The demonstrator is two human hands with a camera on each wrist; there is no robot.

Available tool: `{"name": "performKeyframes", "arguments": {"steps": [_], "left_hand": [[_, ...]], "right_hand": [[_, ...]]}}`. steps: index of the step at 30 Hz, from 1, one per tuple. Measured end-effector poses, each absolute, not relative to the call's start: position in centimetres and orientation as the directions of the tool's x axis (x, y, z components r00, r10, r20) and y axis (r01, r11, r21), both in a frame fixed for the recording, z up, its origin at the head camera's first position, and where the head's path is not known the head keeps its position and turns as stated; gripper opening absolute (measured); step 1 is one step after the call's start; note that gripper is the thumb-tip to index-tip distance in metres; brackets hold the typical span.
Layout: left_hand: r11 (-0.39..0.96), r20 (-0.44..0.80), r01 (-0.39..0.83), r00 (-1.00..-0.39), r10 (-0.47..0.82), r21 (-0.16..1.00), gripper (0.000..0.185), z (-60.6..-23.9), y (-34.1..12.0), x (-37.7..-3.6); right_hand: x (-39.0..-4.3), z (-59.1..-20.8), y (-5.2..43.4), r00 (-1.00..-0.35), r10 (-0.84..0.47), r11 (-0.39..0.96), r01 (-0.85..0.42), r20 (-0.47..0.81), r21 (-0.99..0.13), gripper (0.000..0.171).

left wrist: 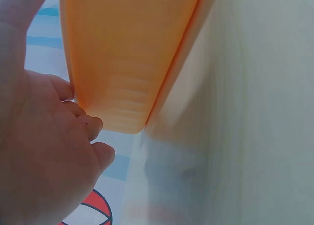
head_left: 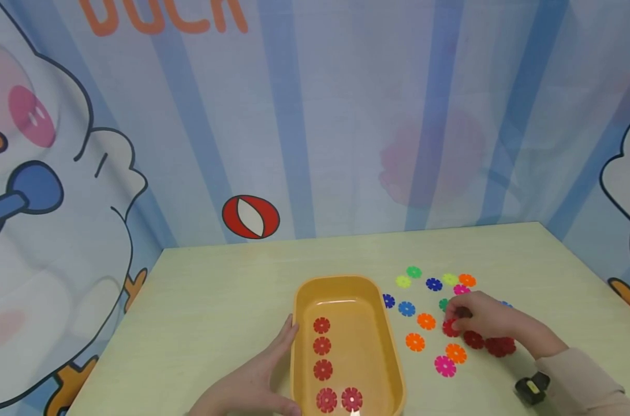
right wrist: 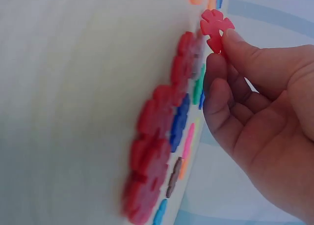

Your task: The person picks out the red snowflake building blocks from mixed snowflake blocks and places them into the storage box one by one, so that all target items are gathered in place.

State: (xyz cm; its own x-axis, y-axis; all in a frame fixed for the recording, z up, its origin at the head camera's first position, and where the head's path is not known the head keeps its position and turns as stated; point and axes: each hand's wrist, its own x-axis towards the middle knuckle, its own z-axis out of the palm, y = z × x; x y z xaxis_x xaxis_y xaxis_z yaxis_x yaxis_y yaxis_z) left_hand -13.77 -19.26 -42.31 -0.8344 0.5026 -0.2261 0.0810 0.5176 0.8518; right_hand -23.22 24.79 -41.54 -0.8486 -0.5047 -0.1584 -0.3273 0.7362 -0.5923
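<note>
Left hand has its grip spread against the yellow oblong plastic tray, prob just steadying it, while right hand pinches a red flower-shaped plastic disc.

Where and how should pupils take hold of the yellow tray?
Probably by the left long wall of the yellow tray, coming from the left, where the left hand touches it. The raised rim should offer an edge to grip, while loose discs lie beyond the right side.
</note>
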Motion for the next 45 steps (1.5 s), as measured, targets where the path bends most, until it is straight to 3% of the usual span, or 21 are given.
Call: {"name": "performKeyframes", "arguments": {"steps": [17, 32, 37, 45], "left_hand": [[0.517, -0.221, 0.088, -0.833, 0.507, 0.852, 0.115, -42.2, -19.3, -13.7], [0.473, -0.259, -0.001, -0.838, 0.481, 0.881, 0.113, -42.3, -19.2, -13.3], [0.444, -0.306, -0.081, -0.832, 0.463, 0.892, 0.109, -42.2, -19.0, -13.1], [0.44, -0.314, -0.097, -0.834, 0.454, 0.893, 0.11, -42.3, -19.0, -13.2]], "right_hand": [[-22.8, -37.7, 22.4, -0.778, -0.619, 0.648, -0.426, -0.11, -0.631, 0.006], [-21.4, -34.8, 17.1, -0.603, -0.797, 0.43, -0.597, 0.026, -0.677, 0.004], [-21.3, -35.2, 15.4, -0.575, -0.818, 0.406, -0.617, 0.033, -0.674, 0.004], [-21.3, -35.6, 12.9, -0.517, -0.855, 0.353, -0.643, 0.045, -0.68, 0.007]]}}
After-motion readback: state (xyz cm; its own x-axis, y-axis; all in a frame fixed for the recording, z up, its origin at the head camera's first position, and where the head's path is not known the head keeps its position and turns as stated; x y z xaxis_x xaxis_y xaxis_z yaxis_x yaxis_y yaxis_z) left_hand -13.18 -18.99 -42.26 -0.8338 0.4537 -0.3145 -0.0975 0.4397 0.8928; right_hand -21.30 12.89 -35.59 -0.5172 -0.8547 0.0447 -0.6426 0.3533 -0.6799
